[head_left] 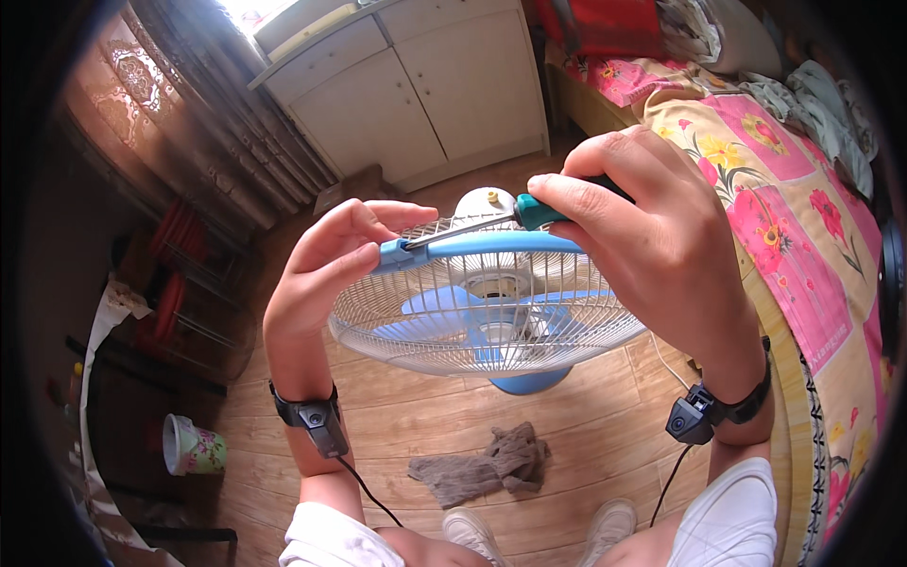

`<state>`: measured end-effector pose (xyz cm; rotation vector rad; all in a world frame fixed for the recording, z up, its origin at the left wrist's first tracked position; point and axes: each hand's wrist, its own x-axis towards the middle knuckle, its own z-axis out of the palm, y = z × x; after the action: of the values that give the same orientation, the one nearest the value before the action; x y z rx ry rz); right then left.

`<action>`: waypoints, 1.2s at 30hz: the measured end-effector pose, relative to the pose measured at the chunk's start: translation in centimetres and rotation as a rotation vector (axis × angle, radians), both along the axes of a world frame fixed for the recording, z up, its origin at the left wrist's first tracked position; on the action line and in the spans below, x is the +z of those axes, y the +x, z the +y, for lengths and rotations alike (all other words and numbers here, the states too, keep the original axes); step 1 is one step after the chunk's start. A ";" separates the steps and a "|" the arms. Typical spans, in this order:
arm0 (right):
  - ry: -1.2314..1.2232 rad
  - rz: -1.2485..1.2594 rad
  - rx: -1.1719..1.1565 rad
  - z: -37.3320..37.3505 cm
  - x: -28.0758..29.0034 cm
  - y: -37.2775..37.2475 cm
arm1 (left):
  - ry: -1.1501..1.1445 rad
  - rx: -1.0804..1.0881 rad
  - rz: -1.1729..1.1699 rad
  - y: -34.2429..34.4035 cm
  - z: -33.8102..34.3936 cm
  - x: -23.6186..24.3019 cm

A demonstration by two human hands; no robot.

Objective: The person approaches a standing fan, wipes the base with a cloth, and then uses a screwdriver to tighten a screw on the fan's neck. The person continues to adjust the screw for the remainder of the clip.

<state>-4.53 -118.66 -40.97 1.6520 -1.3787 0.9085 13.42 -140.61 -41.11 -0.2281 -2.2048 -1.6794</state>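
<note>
A standing fan [435, 331] with a wire cage and blue blades faces me, its blue rim [510, 243] running across the top of the cage. My left hand [331, 255] grips the left end of that blue rim at a clip [397, 253], thumb in front and fingers behind. In my right hand [652, 227] is a screwdriver [539, 212] with a green handle. Its metal shaft slants down to the left, and the tip meets the clip beside my left fingers. Behind the cage shows the white motor housing [487, 201].
A grey-brown cloth [482, 465] lies on the wooden floor near my shoes [470, 531]. The fan's blue base [532, 381] stands on the floor. At right is a bed [803, 227] with flowered bedding; a white cabinet [416, 90] stands behind. A flowered bin [196, 446] is at left.
</note>
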 end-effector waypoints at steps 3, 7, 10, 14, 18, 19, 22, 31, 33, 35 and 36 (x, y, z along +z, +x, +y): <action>-0.064 0.066 -0.021 -0.2 0.1 0.3 | 0.017 -0.009 -0.011 0.0 0.1 0.0; -0.128 0.172 -0.079 -0.1 0.6 1.0 | 0.032 -0.004 -0.013 0.0 0.2 0.2; -0.250 0.323 -0.096 -0.4 0.8 1.4 | 0.041 0.005 -0.004 0.1 0.5 0.2; -0.354 0.352 -0.039 -1.3 0.6 1.2 | 0.036 0.025 -0.012 0.3 0.6 0.3; -0.191 0.197 -0.018 -1.0 0.4 0.1 | 0.022 -0.002 0.008 0.0 0.4 0.0; -0.166 0.158 -0.010 -1.1 0.3 -0.1 | 0.021 -0.004 0.011 0.0 0.4 0.0; -0.137 0.099 0.012 -1.4 0.0 -0.6 | 0.034 -0.010 0.010 0.0 0.4 0.0; -0.116 0.154 0.024 -0.4 0.3 -0.1 | 0.031 -0.007 0.024 0.5 1.2 -0.3; -0.105 0.179 0.017 0.1 0.5 0.4 | 0.012 -0.034 0.033 0.8 1.4 -0.4; -0.081 0.193 0.016 0.9 0.5 1.0 | -0.022 -0.030 0.067 1.1 1.7 -0.6; -0.094 0.201 0.038 1.1 0.4 1.2 | 0.010 -0.025 0.062 1.3 1.8 -0.7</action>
<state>-3.35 -117.55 -40.57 1.6540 -1.1558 0.7933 14.74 -138.81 -41.82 -0.3030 -2.1567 -1.6730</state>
